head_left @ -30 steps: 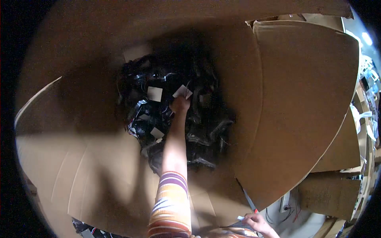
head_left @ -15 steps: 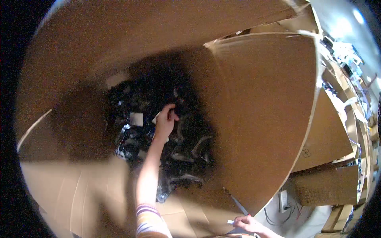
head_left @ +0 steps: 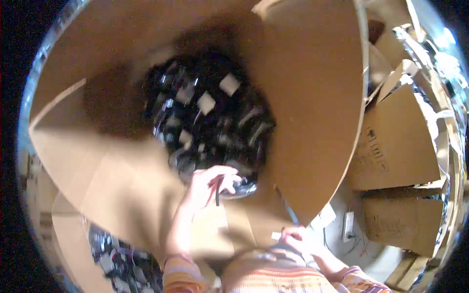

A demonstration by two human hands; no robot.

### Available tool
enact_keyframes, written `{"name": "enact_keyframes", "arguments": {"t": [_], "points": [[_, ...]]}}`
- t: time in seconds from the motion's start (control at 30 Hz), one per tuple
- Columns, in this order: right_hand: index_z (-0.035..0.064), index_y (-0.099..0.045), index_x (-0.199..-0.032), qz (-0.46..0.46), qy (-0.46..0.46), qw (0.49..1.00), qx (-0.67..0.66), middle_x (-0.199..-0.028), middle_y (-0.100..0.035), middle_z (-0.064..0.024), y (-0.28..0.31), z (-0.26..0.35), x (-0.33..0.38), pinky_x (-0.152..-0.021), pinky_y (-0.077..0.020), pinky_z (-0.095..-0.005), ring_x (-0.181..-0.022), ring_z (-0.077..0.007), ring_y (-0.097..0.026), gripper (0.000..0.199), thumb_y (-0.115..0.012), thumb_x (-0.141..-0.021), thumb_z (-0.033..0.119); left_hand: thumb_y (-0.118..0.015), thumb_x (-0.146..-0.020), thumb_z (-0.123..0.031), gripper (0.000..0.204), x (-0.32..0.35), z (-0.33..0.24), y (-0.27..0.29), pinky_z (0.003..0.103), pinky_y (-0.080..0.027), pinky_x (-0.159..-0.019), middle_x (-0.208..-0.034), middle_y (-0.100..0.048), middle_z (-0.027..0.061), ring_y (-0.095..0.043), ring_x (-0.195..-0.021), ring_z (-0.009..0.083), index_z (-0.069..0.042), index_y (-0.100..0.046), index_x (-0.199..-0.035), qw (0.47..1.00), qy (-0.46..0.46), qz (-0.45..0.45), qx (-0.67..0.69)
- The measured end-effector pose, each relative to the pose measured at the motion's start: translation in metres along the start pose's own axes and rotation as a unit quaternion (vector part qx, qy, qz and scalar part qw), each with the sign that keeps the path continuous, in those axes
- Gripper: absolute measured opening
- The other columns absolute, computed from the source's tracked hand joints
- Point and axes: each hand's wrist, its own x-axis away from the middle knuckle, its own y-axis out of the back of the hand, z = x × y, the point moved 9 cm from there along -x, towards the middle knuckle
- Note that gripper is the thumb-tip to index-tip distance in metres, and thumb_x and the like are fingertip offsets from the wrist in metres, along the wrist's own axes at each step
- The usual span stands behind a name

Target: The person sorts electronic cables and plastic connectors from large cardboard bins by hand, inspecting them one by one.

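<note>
A deep cardboard box opens in front of me, with a heap of black items in shiny clear plastic at its bottom. White square labels show among them. My left hand is over the near part of the heap, its fingers closed on a thin black strip that hangs down. A glossy plastic-wrapped item lies right by its fingertips; whether they touch it I cannot tell. My right hand, at the box's near right corner, pinches a small white piece.
More cardboard boxes stand along the right. A white power strip with cables lies on the floor there. At the lower left, another box holds dark, white-labelled items. A narrow bluish strip runs along the near right corner.
My left hand has drawn back from the middle of the heap toward me, and a black strip now hangs from it. The view has shifted; my right hand stays by the corner.
</note>
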Motion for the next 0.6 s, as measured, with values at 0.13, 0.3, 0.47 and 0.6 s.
{"name": "enact_keyframes", "arguments": {"t": [0.13, 0.3, 0.47, 0.6], "points": [[0.0015, -0.051, -0.070, 0.046, 0.076, 0.993, 0.079, -0.062, -0.048, -0.0051, -0.013, 0.025, 0.001, -0.048, -0.0351, -0.0233, -0.056, -0.0109, -0.045, 0.019, -0.045, -0.081, 0.016, -0.051, -0.075, 0.002, 0.008, 0.038, 0.016, -0.019, 0.027, -0.044, -0.068, -0.080, -0.053, 0.0107, -0.055, -0.075, 0.0177, 0.004, -0.057, -0.080, 0.926, -0.135, -0.096, -0.340], [0.0007, -0.050, -0.072, 0.076, 0.146, 0.981, 0.105, -0.064, -0.049, -0.0083, -0.029, 0.042, 0.003, -0.049, -0.0385, -0.0274, -0.056, -0.0179, -0.050, 0.014, -0.045, -0.078, 0.012, -0.046, -0.081, -0.005, 0.014, 0.070, 0.053, -0.044, 0.026, -0.042, -0.070, -0.086, -0.052, 0.0089, -0.052, -0.079, 0.0158, 0.003, -0.054, -0.088, 0.963, -0.173, -0.069, -0.196], [0.0006, -0.050, -0.070, 0.057, 0.196, 0.975, 0.093, -0.062, -0.048, -0.0067, -0.024, 0.055, 0.005, -0.047, -0.0356, -0.0259, -0.054, -0.0156, -0.047, 0.012, -0.046, -0.075, 0.010, -0.042, -0.083, -0.009, 0.017, 0.092, 0.093, -0.058, 0.023, -0.042, -0.063, -0.082, -0.054, 0.0071, -0.051, -0.070, 0.0119, 0.002, -0.054, -0.089, 0.994, -0.022, -0.014, -0.105], [0.0006, -0.050, -0.069, 0.074, 0.213, 0.972, 0.067, -0.062, -0.047, -0.0072, -0.019, 0.061, 0.004, -0.048, -0.0350, -0.0276, -0.055, -0.0172, -0.046, 0.012, -0.047, -0.075, 0.011, -0.041, -0.081, -0.004, 0.015, 0.101, 0.100, -0.068, 0.025, -0.041, -0.058, -0.078, -0.054, 0.0104, -0.052, -0.068, 0.0154, 0.006, -0.052, -0.086, 0.987, -0.055, 0.121, -0.087]]}}
